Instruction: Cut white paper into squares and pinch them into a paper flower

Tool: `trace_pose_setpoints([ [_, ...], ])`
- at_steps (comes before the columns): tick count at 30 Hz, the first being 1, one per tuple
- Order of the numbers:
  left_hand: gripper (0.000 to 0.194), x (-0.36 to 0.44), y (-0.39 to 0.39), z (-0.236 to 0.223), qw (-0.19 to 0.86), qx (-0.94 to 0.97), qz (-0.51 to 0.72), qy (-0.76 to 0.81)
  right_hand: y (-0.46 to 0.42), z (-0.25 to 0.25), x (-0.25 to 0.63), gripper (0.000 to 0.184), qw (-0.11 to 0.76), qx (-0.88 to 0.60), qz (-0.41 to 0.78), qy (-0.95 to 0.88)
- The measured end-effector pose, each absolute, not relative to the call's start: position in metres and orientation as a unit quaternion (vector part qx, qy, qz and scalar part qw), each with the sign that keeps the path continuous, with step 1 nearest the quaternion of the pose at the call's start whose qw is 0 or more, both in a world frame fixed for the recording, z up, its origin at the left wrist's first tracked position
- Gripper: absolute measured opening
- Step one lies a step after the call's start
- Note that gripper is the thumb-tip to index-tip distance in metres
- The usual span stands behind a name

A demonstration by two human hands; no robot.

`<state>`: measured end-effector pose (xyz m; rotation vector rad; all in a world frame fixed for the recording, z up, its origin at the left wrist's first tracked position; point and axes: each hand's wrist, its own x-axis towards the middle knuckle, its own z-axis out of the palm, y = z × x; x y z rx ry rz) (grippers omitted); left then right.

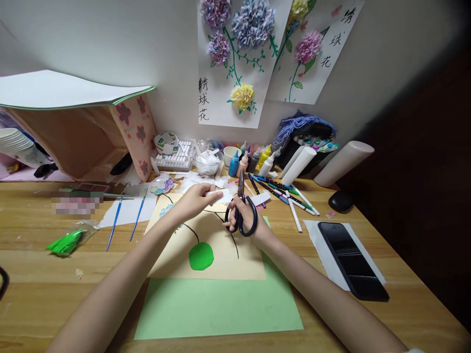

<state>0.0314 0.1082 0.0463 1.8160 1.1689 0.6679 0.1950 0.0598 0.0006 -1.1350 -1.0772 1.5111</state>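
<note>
On my feed the left hand [195, 202] is closed on a white piece [221, 196], pinched between thumb and fingers over the far part of a beige sheet [169, 260]. The right hand [248, 215] holds the scissors [241, 187], fingers at the black handles, blades pointing away from me and looking close together, just beside the white piece. I cannot tell whether they touch it.

The beige sheet lies on a light green sheet [221, 309], which rests on the wooden surface [40, 294]. Near its closer edge I see a bright green disc [201, 256], with thin black lines running above it and to its right. A white strip [261, 198] lies just past the right hand.

To my left are two blue brushes and a clear bag [68, 241] with something green inside. Markers [290, 193] are scattered beyond the right hand, and a phone [355, 262] lies on white paper farther right.
</note>
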Motion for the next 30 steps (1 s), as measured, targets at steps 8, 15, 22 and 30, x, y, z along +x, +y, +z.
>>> trace_pose_setpoints([
  [8, 0.036, 0.039, 0.106, 0.04, 0.493, 0.686, 0.293, 0.448, 0.071, 0.004, 0.209, 0.042, 0.546, -0.444, 0.558, -0.44],
  [15, 0.035, 0.024, 0.12, 0.042, 0.397, 0.648, 0.395, 0.517, 0.067, 0.006, 0.21, 0.07, 0.397, -0.444, 0.685, -0.42],
  [22, 0.031, 0.024, 0.121, 0.041, 0.39, 0.635, 0.42, 0.518, 0.048, 0.01, 0.21, 0.07, 0.264, -0.408, 0.697, -0.528],
  [30, 0.031, 0.034, 0.115, 0.04, 0.432, 0.637, 0.411, 0.489, 0.045, 0.018, 0.204, 0.071, 0.279, -0.401, 0.686, -0.54],
])
